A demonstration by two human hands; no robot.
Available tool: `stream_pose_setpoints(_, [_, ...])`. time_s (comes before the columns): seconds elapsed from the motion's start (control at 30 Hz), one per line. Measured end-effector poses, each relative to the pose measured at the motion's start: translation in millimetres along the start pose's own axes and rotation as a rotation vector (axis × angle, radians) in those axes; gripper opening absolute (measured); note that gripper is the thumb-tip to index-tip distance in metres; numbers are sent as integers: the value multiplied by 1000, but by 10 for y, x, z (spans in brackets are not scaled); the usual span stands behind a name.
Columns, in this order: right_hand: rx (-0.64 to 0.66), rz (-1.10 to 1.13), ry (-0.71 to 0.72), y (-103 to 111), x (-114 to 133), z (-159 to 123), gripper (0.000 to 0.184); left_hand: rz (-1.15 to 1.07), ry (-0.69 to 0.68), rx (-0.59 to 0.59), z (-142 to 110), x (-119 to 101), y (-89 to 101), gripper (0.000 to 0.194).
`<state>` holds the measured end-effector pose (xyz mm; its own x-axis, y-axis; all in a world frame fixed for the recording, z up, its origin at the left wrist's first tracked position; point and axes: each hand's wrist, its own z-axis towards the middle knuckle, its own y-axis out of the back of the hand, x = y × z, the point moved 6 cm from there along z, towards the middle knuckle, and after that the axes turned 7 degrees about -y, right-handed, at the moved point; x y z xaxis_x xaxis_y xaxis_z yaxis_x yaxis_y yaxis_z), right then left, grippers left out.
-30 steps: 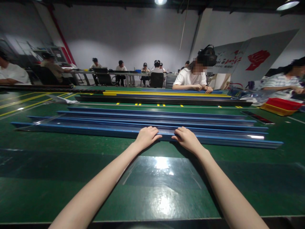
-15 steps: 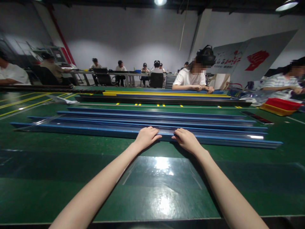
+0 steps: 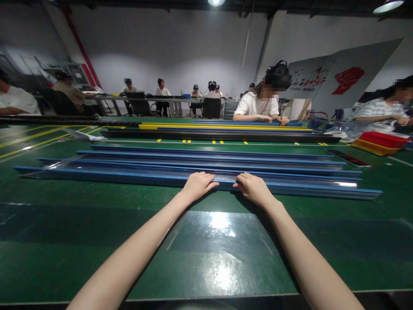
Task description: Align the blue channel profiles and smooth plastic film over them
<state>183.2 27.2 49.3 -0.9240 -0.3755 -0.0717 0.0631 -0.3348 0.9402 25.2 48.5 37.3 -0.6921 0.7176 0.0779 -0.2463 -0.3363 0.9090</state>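
My left hand (image 3: 198, 186) is closed over the near edge of a long blue channel strip (image 3: 129, 178), fingers curled over the top and thumb on the front. A short distance to the right, my right hand (image 3: 253, 188) grips the same edge, its fingers bent inward. Bare strip shows between the two hands. More blue strips (image 3: 206, 160) lie parallel just behind it. Some clear plastic film (image 3: 60, 164) crosses the strips' left ends. Nearer to me, a wide sheet of clear film (image 3: 200, 232) lies flat between my forearms and extends to both sides.
Yellow strips (image 3: 180, 126) and a dark strip (image 3: 226, 137) lie farther back on the green table (image 3: 97, 262). At the right are a phone (image 3: 350, 158) and a red tray (image 3: 382, 140). A co-worker (image 3: 258, 107) handles strips across the table; several people sit beyond.
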Motion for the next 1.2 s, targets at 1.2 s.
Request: stream_pose_setpoints(1.2, [207, 35, -121, -72, -11, 4, 27, 52, 24, 22, 7, -14, 20, 37])
